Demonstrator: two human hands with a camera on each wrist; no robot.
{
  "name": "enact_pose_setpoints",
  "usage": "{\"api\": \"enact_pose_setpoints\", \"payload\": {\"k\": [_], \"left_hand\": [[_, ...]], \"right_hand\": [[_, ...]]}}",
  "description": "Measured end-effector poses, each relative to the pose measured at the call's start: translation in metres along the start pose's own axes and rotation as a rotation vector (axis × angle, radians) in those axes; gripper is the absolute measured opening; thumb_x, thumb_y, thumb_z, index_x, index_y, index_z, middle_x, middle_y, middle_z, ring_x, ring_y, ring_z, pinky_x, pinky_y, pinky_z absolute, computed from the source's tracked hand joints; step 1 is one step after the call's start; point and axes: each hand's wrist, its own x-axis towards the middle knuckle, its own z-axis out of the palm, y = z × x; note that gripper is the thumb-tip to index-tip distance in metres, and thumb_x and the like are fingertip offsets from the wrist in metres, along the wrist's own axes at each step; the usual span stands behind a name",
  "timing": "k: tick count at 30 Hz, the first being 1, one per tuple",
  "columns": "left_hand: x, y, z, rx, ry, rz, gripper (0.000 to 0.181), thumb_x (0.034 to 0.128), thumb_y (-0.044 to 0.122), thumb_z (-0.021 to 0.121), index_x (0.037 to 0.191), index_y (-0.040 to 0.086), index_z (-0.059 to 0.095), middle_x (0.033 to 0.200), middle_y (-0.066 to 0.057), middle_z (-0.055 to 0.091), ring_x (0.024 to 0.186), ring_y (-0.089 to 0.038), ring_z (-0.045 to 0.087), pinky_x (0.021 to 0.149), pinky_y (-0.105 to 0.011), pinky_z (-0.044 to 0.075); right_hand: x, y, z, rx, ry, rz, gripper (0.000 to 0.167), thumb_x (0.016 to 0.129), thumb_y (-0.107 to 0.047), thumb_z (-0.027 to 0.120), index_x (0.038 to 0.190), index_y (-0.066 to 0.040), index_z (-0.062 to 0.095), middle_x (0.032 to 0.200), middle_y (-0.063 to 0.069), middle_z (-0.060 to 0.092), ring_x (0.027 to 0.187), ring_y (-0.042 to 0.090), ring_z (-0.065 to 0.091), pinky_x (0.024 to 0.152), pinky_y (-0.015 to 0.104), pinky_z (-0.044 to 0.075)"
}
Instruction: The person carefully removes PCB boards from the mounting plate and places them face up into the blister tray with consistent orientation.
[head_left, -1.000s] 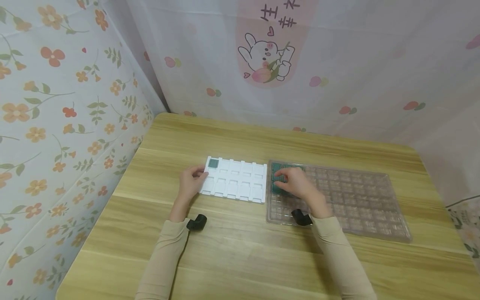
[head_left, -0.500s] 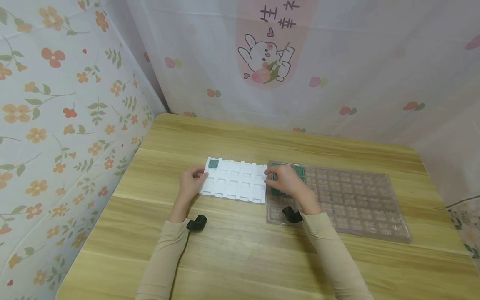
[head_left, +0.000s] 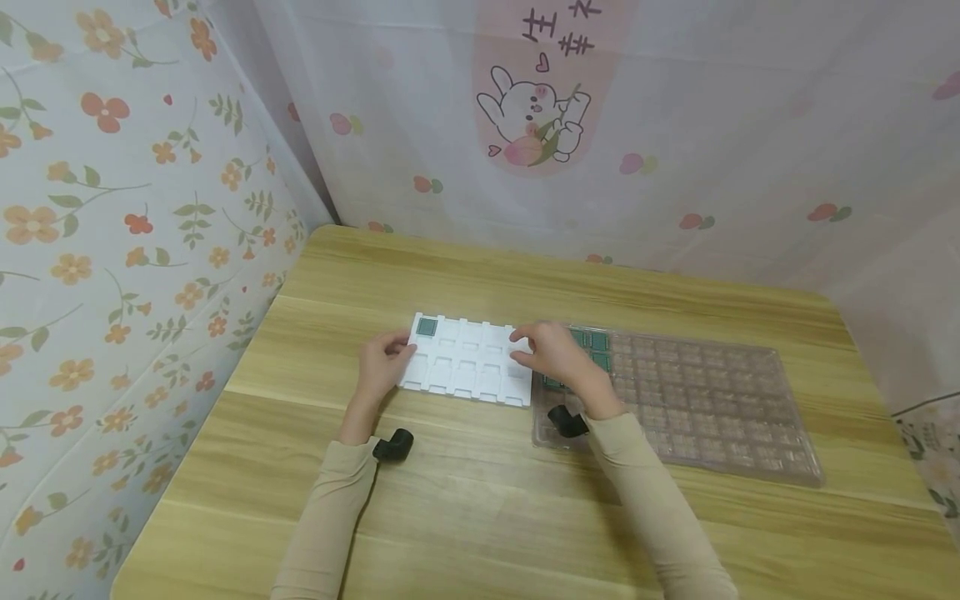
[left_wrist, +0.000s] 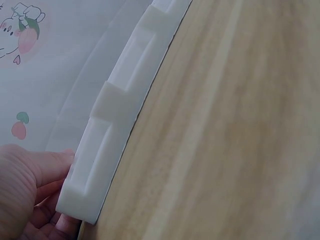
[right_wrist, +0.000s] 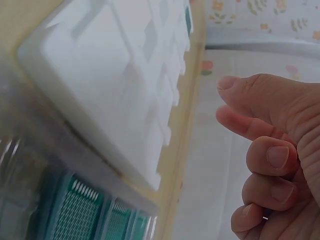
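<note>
A white plastic tray (head_left: 467, 357) with two rows of shallow pockets lies flat on the table. One green square chip (head_left: 427, 327) sits in its far left pocket. My left hand (head_left: 382, 362) holds the tray's left edge; in the left wrist view the thumb (left_wrist: 55, 165) touches the tray's side. Over the right end of the white tray hovers my right hand (head_left: 557, 357). Its thumb and index finger stand apart, with nothing visible between them, and the other fingers are curled in the right wrist view. Several green chips (head_left: 599, 341) lie in a clear tray, partly hidden by this hand.
The clear plastic tray (head_left: 705, 400), with many pockets, lies close to the white tray's right edge. Wooden table (head_left: 465, 483) surrounds both trays. Patterned curtains (head_left: 420, 108) hang behind and to the left. Each wrist carries a black mount (head_left: 394, 446).
My right hand has moved left from above the green chips in the clear tray to the right end of the white tray. The left hand has stayed on the tray's edge.
</note>
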Motion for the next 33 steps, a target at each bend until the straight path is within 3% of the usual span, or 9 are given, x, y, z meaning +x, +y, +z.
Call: {"api": "enact_pose_setpoints", "payload": {"k": [13,33], "left_hand": [[0.0,0.0,0.0,-0.008,0.002,0.01,0.026,0.0813,-0.001,0.067,0.106,-0.009,0.065,0.095,-0.025,0.065,0.082,-0.032,0.062,0.074,-0.033,0.053],[0.0,0.001,0.0,0.004,-0.003,0.015,0.026,0.0816,0.0,0.067,0.106,-0.008,0.065,0.093,-0.024,0.065,0.081,-0.031,0.062,0.072,-0.03,0.052]], "right_hand": [[0.018,-0.015,0.007,0.049,-0.018,-0.02,0.024,0.086,-0.012,0.067,0.105,0.002,0.067,0.052,-0.004,0.033,0.05,0.009,0.025,0.05,0.023,0.027],[0.048,-0.036,0.025,0.031,-0.032,-0.036,0.024,0.085,-0.014,0.068,0.104,0.0,0.068,0.054,-0.004,0.038,0.052,0.008,0.031,0.05,0.019,0.026]]}}
